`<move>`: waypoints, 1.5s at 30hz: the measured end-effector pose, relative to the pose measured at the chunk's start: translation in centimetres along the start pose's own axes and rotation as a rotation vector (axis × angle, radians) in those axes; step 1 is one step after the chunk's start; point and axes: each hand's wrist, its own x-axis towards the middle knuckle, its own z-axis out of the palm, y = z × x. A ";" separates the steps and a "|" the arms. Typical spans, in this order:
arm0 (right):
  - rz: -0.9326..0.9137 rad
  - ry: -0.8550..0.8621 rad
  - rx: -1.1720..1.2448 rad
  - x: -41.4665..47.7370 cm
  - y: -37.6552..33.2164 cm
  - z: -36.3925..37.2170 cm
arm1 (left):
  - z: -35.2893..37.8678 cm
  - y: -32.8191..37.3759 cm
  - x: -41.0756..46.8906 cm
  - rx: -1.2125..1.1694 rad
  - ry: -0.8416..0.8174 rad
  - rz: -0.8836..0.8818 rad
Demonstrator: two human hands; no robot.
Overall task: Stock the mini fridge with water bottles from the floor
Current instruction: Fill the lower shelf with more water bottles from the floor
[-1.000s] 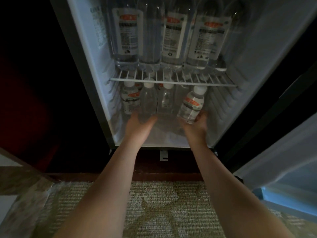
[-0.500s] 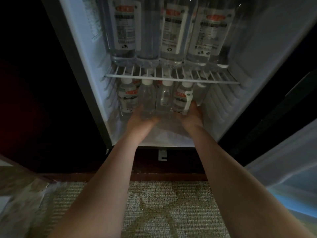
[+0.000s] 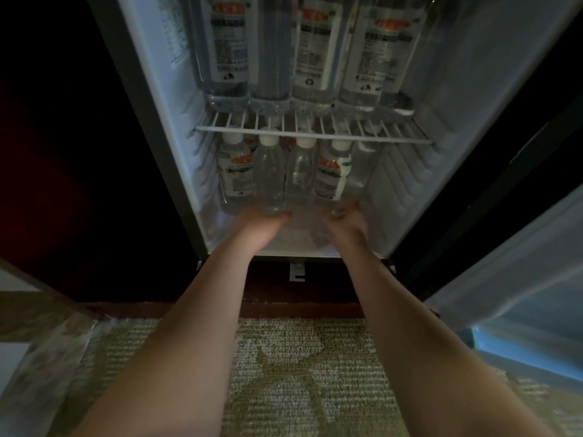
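I'm reaching both arms into the lower bay of the fridge (image 3: pixel 176 159). My right hand (image 3: pixel 345 220) is curling its fingers round the base of the labelled bottle (image 3: pixel 331 175), which is leaning left, its cap just under the shelf (image 3: pixel 394 140) edge. My left hand (image 3: pixel 262 223) is touching the base of the clear bottle (image 3: pixel 271 175); whether it's gripping, I can't tell. Bare fridge floor is showing between the row and the front lip, and the door (image 3: pixel 520 279) is standing open at right.
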 end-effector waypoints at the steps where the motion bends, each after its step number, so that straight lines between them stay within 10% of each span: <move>1: 0.029 -0.046 0.032 -0.4 0.1 0.1 | -0.1 -0.1 -0.2 0.037 -0.021 -0.020; 8: 0.173 -0.586 -0.198 -5.2 -1.7 -2.4 | -1.8 0.5 -3.6 0.221 -0.192 -0.075; 27: -0.249 -0.475 -0.353 -27.8 -16.8 -14.9 | -13.9 6.3 -25.0 0.339 0.055 0.106; 45: -0.429 -0.771 -0.419 -53.2 -17.3 -3.0 | -24.7 -12.8 -44.6 0.313 0.332 -0.208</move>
